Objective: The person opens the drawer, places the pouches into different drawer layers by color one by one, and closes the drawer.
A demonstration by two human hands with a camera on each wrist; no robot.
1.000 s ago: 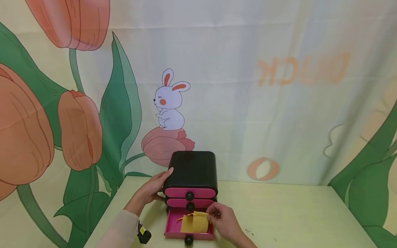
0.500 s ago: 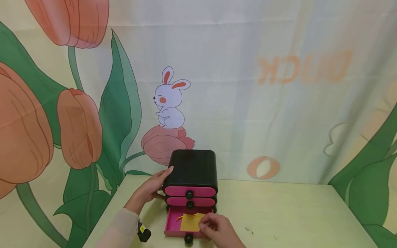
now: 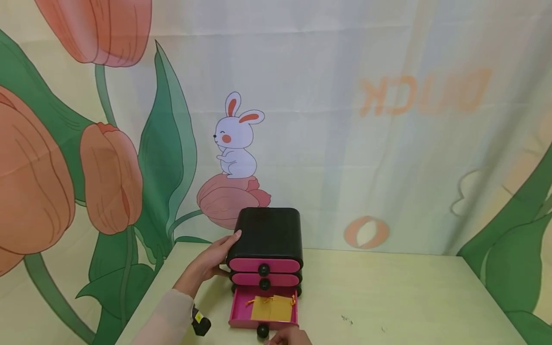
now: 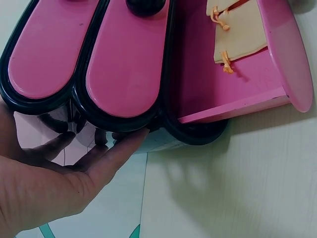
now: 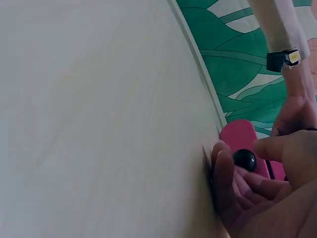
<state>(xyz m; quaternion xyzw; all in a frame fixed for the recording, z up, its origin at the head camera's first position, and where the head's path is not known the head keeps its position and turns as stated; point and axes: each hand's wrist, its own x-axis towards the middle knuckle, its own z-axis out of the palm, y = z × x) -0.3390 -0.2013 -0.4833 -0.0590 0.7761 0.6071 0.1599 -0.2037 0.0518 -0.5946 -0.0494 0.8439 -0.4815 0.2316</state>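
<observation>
A small black cabinet (image 3: 267,235) with pink drawers stands on the table. Its pulled-out bottom drawer (image 3: 241,311) contains two yellow drawstring pouches (image 3: 272,309), lying flat side by side. My left hand (image 3: 214,258) rests against the cabinet's left side, thumb up at the top edge; the left wrist view has its fingers (image 4: 121,151) spread along the glossy side. Just in front of the open drawer is my right hand (image 3: 290,337), empty. In the right wrist view its thumb and loosely bent fingers stand around the drawer's round black knob (image 5: 244,159), with a gap showing.
The two upper drawers (image 3: 284,265) are closed, each with a black knob. Left of the open drawer, a black strap device (image 3: 200,323) with a yellow label sits at the left wrist. A printed curtain (image 3: 323,143) hangs behind the pale table (image 3: 388,287).
My right hand has let go of the right pouch, which now lies flat in the drawer, and has moved down toward the drawer's front knob. The left hand stays on the cabinet.
</observation>
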